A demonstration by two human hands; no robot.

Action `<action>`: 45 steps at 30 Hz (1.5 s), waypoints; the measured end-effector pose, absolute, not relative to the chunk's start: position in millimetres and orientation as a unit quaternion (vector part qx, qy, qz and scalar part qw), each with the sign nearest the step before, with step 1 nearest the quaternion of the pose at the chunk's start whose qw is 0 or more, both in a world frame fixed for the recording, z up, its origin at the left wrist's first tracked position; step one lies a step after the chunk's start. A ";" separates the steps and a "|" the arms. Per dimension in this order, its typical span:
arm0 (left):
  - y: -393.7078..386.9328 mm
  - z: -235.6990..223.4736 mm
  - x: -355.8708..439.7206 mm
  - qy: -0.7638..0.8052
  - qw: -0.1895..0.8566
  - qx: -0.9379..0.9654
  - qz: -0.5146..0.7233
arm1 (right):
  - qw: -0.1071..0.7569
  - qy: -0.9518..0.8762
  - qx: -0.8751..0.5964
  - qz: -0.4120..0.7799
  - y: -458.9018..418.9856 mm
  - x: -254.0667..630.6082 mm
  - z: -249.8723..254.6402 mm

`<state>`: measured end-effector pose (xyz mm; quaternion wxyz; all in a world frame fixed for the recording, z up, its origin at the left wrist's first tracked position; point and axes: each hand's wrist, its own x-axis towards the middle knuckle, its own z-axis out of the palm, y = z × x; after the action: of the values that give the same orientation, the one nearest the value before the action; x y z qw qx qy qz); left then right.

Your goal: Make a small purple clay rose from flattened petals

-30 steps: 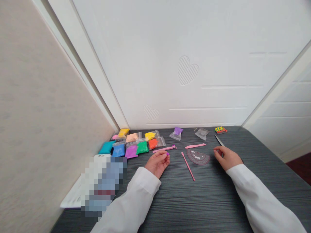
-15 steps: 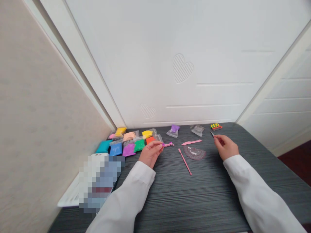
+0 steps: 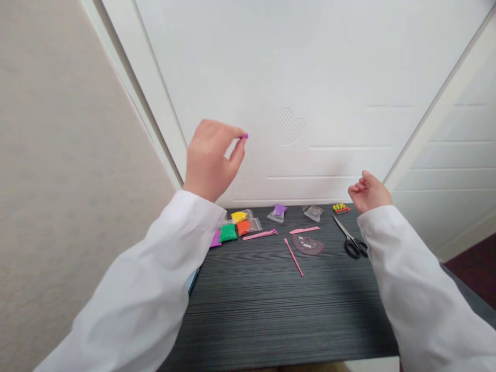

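My left hand (image 3: 211, 160) is raised above the table, in front of the white panel. Its thumb and forefinger pinch a tiny ball of purple clay (image 3: 246, 136). My right hand (image 3: 370, 193) is also lifted, its fingers curled in and nothing visible in them. Below it lie scissors (image 3: 350, 236) with black handles, partly covered by the right sleeve. A pink curved-tip tool (image 3: 259, 234) rests on the table with a bit of purple near its tip. Close by are a pink clay knife (image 3: 305, 230), a thin pink stick tool (image 3: 293, 257) and a clear protractor (image 3: 308, 245) with small white pieces on it.
Bags of green clay (image 3: 228, 232), orange clay (image 3: 243, 228) and yellow clay (image 3: 239, 216) lie at the left, partly behind my sleeve. Farther back are a purple clay bag (image 3: 279, 211), a clear bag (image 3: 313, 213) and a small colourful clay piece (image 3: 341, 208). The white panel borders the dark table (image 3: 271, 310).
Both hands have risen off the table, the left one with the purple clay ball. The right hand has come away from the scissors, which now show on the table.
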<state>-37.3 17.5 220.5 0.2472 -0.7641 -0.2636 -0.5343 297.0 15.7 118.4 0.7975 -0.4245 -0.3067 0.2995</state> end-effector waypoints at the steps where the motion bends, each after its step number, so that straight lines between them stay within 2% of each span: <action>1: 11.3 213.6 -38.4 -0.254 0.262 -0.790 -0.493 | 0.793 -0.314 -0.421 0.308 10.8 291.0 114.1; 4: -12.5 181.4 -44.3 -0.239 0.175 -0.869 -0.396 | 0.778 -0.340 -0.425 0.312 -2.0 266.9 94.9; 7: -37.0 146.3 -51.1 -0.305 0.002 -0.858 -0.413 | 0.754 -0.370 -0.455 0.295 -7.9 237.6 73.5; 10: -48.7 112.0 -50.9 -0.411 -0.156 -0.771 -0.460 | 0.702 -0.421 -0.498 0.285 -10.6 208.5 52.6; 12: -46.1 88.0 -44.7 -0.431 -0.305 -0.696 -0.487 | 0.657 -0.461 -0.524 0.284 -13.6 192.7 39.8; 14: -37.8 64.2 -34.6 -0.423 -0.429 -0.627 -0.494 | 0.612 -0.496 -0.550 0.277 -17.9 182.1 29.0; 19: -15.0 21.6 -8.1 -0.353 -0.629 -0.457 -0.521 | 0.525 -0.557 -0.601 0.233 -26.3 176.0 15.7; 30: -3.1 3.3 -12.5 -0.290 -0.765 -0.312 -0.483 | 0.403 -0.638 -0.637 0.156 -29.3 169.1 5.4; 41: -5.3 4.2 -13.0 -0.272 -0.799 -0.277 -0.460 | 0.369 -0.657 -0.644 0.134 -32.3 167.8 11.0; 45: -3.7 4.1 -14.0 -0.269 -0.802 -0.265 -0.463 | 0.296 -0.707 -0.634 0.104 -33.6 166.8 12.4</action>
<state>-14.0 -3.7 4.1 -0.8022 -0.2646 -0.2690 -0.4627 166.8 -33.6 12.4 0.2955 -0.6341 -0.7068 0.1045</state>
